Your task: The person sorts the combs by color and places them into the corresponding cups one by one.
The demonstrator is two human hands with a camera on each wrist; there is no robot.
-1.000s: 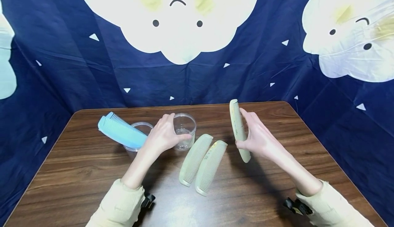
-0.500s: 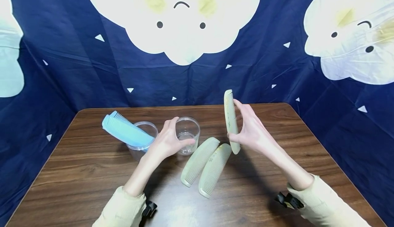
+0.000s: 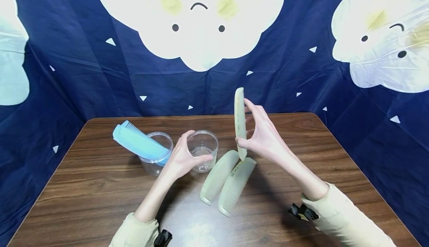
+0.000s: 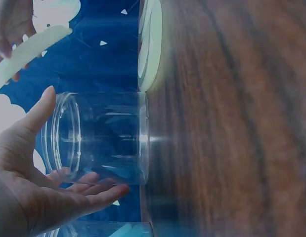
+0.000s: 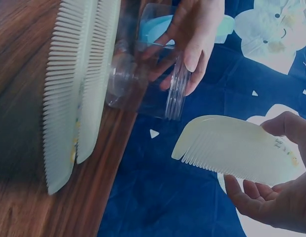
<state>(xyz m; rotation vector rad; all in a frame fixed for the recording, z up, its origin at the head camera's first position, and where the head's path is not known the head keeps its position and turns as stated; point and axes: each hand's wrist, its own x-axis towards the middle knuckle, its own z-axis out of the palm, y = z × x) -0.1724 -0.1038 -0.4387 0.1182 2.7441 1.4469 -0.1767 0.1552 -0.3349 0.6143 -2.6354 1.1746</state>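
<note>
A: What's farthest left on the table [image 3: 83,187]?

B: A clear cup [image 3: 156,157] with blue combs [image 3: 139,144] leaning out of it, their upper ends pointing left and away.

A: And next to it?

B: A second clear cup, the empty cup [image 3: 203,150]. The left hand [image 3: 181,159] is round it: thumb on the far side near the rim, fingers [image 4: 101,190] curved along the near side (the left wrist view shows them lying lightly against the wall, only loosely bent). The cup stands on the table, upright.

A: Right of that?

B: Two pale combs [image 3: 228,181] lie flat on the table, side by side and touching, slanted so their far ends sit just beside the empty cup.

A: And the right hand [image 3: 263,139]?

B: It holds a third pale comb, the raised comb [image 3: 240,122], in the air above the far ends of the lying pair. The comb stands almost upright, teeth toward the palm. The thumb presses near its lower end and the fingers [image 3: 253,109] reach up along the toothed edge (a pinch, the rest of the hand fairly spread). It hangs just right of the empty cup, not touching it.
</note>
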